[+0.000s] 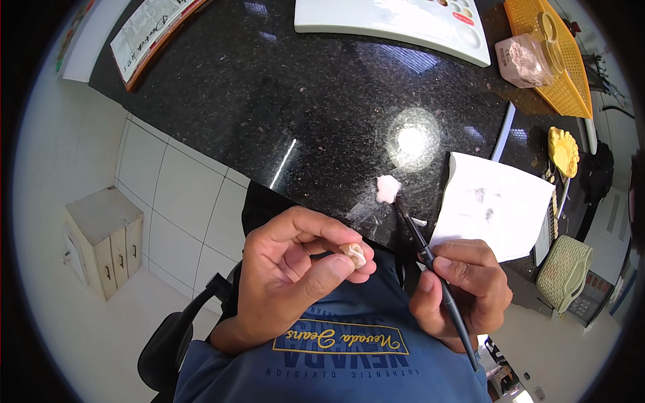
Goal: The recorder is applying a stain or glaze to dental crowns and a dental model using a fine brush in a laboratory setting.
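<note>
My left hand pinches a small tooth-shaped piece, beige with white on it, between thumb and fingertips in front of my shirt. Held like a pen, a slim black brush slants through the fingers of my right hand. Its dark tip touches or nearly touches the edge of a small patch of pale pinkish-white paste on the black speckled countertop. Whitish smears surround the paste. A white paper towel with grey smudges lies just beyond my right hand.
At the far side sits a white palette tray. To the right are a yellow basket, a jar of pinkish powder, a yellow dental cast and a pale green woven box. A framed sign stands far left.
</note>
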Tool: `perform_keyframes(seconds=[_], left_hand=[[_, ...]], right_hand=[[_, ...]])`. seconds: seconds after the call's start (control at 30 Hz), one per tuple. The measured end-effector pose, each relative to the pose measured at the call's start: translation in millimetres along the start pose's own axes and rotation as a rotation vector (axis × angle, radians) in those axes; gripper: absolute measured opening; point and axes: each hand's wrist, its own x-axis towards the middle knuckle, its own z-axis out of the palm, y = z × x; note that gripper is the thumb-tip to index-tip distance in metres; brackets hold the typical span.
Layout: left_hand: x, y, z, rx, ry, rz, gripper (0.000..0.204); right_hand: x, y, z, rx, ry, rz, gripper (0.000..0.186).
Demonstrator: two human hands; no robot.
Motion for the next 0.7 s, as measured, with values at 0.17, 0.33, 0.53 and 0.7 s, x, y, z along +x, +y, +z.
perform_keyframes(seconds=[0.17, 0.33, 0.53, 0.7], left_hand=[[0, 0, -4, -0.025, -0.014, -0.014, 0.016], [2, 0, -4, -0.032, -0.055, 0.002, 0.017], [3, 0, -4, -0.020, -0.046, 0.004, 0.016], [3, -1, -5, -0.024, -0.052, 0.014, 0.017]], right_hand=[[-7, -2, -13, 0.203, -0.050, 0.060, 0.028], [-7, -2, -20, 0.413, -0.141, 0.093, 0.027], [-12, 0, -14, 0.466, -0.087, 0.152, 0.022], [-9, 0, -19, 0.404, -0.187, 0.140, 0.023]])
